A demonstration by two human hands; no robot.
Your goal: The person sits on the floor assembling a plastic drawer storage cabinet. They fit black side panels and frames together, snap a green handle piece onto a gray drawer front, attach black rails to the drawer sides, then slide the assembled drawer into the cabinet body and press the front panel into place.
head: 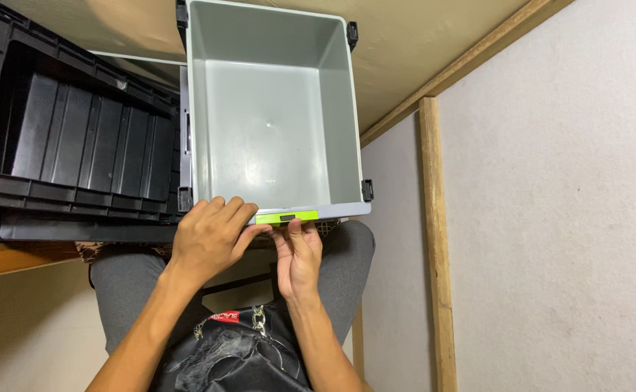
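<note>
The grey bin (274, 109) lies directly ahead of both hands, empty, beside a black crate (71, 131). Its green latch (286, 216) runs crosswise along the near rim. Left hand (212, 236) cups the rim left of it; right hand (298, 254) pinches the latch itself, nearer.

black crate (78, 138): left of the hands, beside the grey one, open, ribbed inside
wooden post (434, 239): right of the hands, upright against the wall
wall (550, 218): pale, rough, far right of the hands
beam (463, 65): slanting wood strip, above right of the hands
grey trousers (114, 290): just below the hands
black bag (231, 356): below the hands, between the forearms
</note>
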